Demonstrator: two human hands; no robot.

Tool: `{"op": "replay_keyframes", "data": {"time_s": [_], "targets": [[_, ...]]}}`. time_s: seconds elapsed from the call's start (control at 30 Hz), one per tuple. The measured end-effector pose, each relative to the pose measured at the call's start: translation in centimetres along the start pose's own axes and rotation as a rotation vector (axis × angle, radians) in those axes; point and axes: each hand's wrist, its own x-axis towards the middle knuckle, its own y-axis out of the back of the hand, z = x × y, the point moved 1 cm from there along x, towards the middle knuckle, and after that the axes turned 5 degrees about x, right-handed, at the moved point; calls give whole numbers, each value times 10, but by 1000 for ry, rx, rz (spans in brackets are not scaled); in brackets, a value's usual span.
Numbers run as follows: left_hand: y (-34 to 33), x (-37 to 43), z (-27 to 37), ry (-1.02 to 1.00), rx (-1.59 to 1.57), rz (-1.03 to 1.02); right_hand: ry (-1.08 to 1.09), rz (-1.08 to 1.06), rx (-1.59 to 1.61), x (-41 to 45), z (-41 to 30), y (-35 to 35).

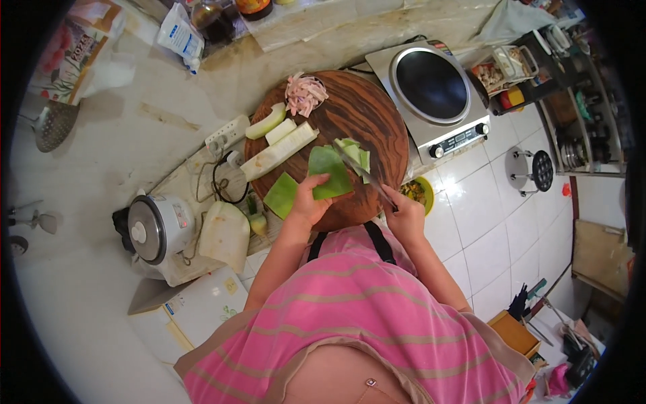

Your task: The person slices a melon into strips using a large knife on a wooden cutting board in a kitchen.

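My left hand (309, 199) holds a flat green-skinned piece of vegetable (329, 174) above a round wooden cutting board (373, 111). My right hand (405, 214) grips a knife (367, 175), its blade pointing up and left beside the held piece. Several pale green cut pieces (359, 154) lie at the blade. A second green-skinned piece (282, 195) is left of my left hand. At the board's upper left are a long pale vegetable piece (280, 151), a shorter pale piece (280, 132) and a curved slice (266, 122). Pale pink strips (306, 96) are heaped at the top.
An induction cooker (431, 83) stands right of the board, and a bowl of scraps (424, 194) sits below its right edge. On the left are a power strip (227, 134) with cords, a rice cooker (151, 230) and a large peeled vegetable piece (225, 235). A stool (541, 170) stands on the tiled floor.
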Motion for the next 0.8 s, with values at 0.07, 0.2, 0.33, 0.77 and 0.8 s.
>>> {"op": "replay_keyframes", "data": {"time_s": [0.07,0.2,0.33,0.77,0.8], "targets": [[1,-2,3,-18,-186,-29,292,50,-61,7,-17,7],[-18,-13,26,250,-503,-338,646,122,-134,21,-42,17],[-21,-7,24,27,-389,-74,853,103,-153,26,-59,21],[25,5,-58,259,487,638,-269,-236,-56,-5,7,-32],[28,8,-63,232,504,636,-274,-264,-77,-4,9,-34]]}}
